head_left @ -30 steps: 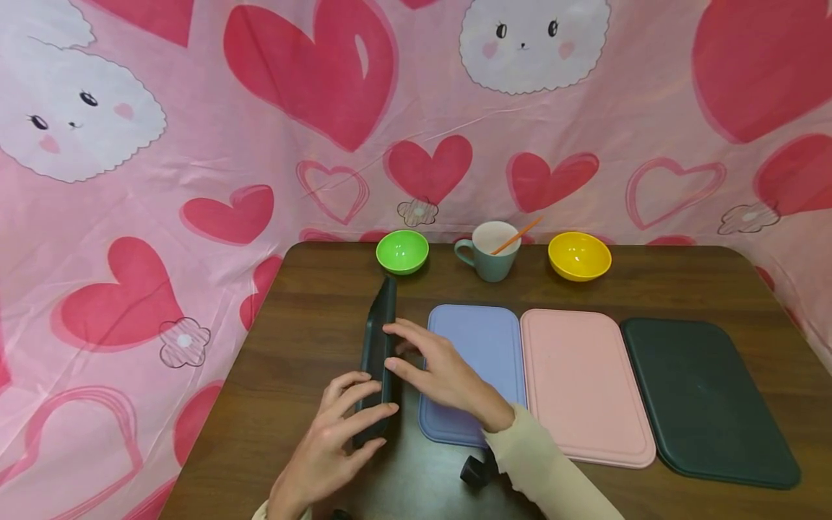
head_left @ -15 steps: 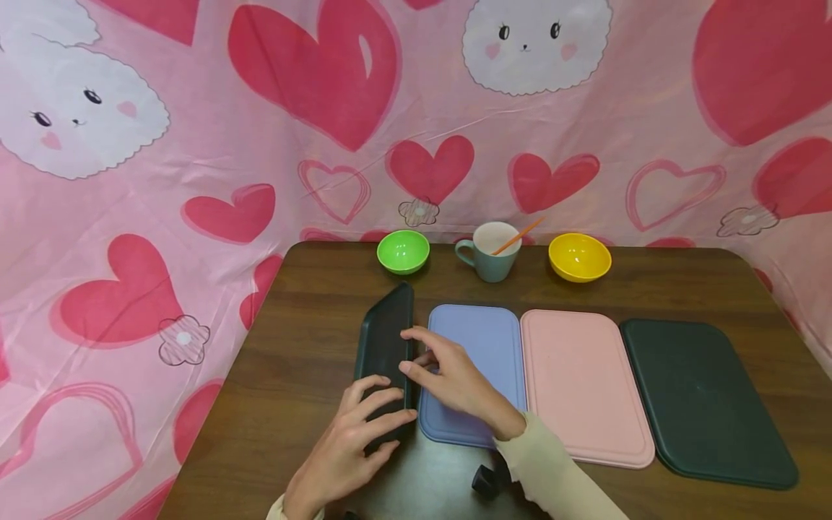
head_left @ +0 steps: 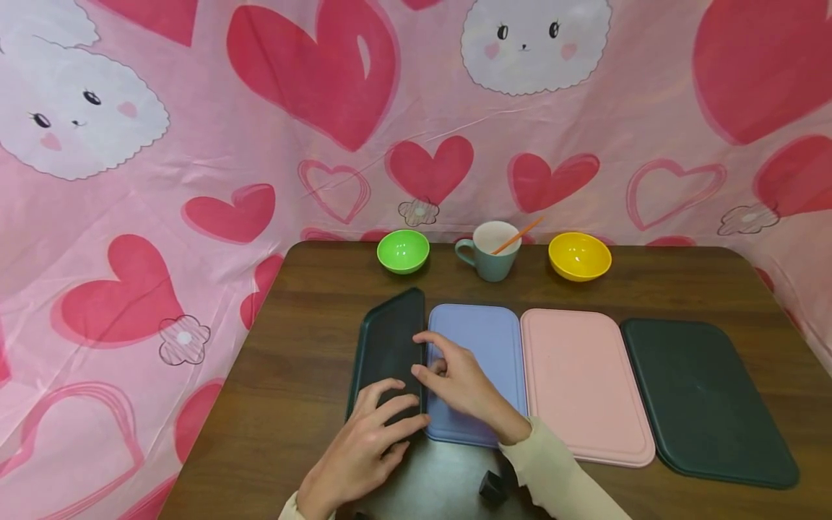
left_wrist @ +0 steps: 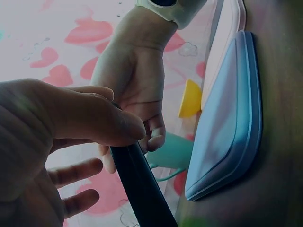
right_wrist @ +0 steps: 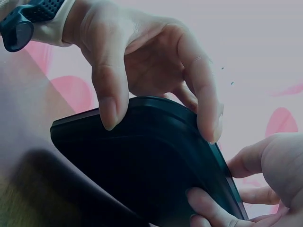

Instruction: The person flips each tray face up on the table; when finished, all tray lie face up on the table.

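Note:
A dark green tray-like board [head_left: 390, 339] with a raised rim and rounded corners stands tilted at the left of the table, its right long edge raised. My left hand [head_left: 370, 440] holds its near end; the left wrist view shows the thumb laid along the edge. My right hand [head_left: 464, 379] pinches the raised long edge, seen in the right wrist view with thumb [right_wrist: 203, 203] on one face and fingers behind. Right beside it, partly behind my right hand, a blue board [head_left: 477, 339] lies flat.
A pink board [head_left: 585, 390] and another dark green board [head_left: 708, 404] lie flat to the right. Along the back stand a green bowl [head_left: 403, 253], a teal mug [head_left: 492, 263] with an orange stick [head_left: 520, 235] in it, and a yellow bowl [head_left: 580, 257]. A printed pink cloth [head_left: 260, 144] hangs behind.
The held dark green board has turned from nearly edge-on to showing more of its face. Its raised edge has moved right, up against the blue board's side in view, with both hands following.

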`<move>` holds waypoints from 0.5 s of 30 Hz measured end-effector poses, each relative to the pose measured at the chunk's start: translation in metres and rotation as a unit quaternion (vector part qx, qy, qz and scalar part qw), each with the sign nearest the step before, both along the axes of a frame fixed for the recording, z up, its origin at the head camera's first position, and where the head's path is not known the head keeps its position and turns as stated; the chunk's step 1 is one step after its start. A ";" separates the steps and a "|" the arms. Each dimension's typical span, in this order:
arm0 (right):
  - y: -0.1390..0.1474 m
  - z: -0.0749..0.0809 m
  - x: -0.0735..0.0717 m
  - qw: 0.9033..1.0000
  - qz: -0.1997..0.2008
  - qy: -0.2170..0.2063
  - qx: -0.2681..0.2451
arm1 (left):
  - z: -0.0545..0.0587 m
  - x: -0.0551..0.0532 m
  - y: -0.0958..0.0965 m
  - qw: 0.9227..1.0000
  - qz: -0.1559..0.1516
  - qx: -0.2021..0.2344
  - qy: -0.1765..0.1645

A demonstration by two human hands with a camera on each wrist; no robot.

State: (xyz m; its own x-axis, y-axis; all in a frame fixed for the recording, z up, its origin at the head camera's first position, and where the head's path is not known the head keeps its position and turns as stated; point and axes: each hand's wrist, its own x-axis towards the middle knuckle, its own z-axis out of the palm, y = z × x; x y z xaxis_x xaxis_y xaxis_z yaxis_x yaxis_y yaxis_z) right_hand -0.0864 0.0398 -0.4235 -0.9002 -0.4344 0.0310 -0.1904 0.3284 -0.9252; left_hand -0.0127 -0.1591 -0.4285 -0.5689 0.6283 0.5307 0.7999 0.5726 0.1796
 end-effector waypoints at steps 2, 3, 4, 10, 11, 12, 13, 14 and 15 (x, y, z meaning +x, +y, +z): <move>0.000 -0.001 0.000 1.000 -0.008 -0.010 0.001 | -0.001 0.000 0.001 1.000 -0.002 -0.004 0.006; 0.000 -0.002 0.000 1.000 -0.013 -0.015 0.001 | -0.001 -0.001 0.002 1.000 -0.003 -0.005 0.007; 0.000 -0.003 0.000 1.000 -0.018 -0.019 0.002 | -0.002 -0.001 0.002 1.000 -0.003 -0.007 0.010; 0.000 -0.007 -0.003 0.999 -0.034 -0.038 0.002 | -0.004 0.000 0.004 1.000 0.000 -0.013 0.015; 0.000 -0.008 -0.003 0.999 -0.036 -0.039 0.001 | -0.004 0.000 0.004 1.000 0.001 -0.012 0.015; 0.000 -0.008 -0.003 0.998 -0.038 -0.040 0.000 | -0.004 0.000 0.004 1.000 0.000 -0.011 0.014; 0.000 -0.008 -0.003 0.998 -0.039 -0.041 -0.001 | -0.003 0.000 0.003 1.000 0.000 -0.008 0.010; 0.000 -0.008 -0.004 0.998 -0.041 -0.042 -0.002 | -0.003 0.000 0.003 1.000 0.000 -0.004 0.005; 0.000 -0.008 -0.004 0.998 -0.043 -0.042 -0.004 | -0.002 0.000 0.001 1.000 0.001 0.000 0.000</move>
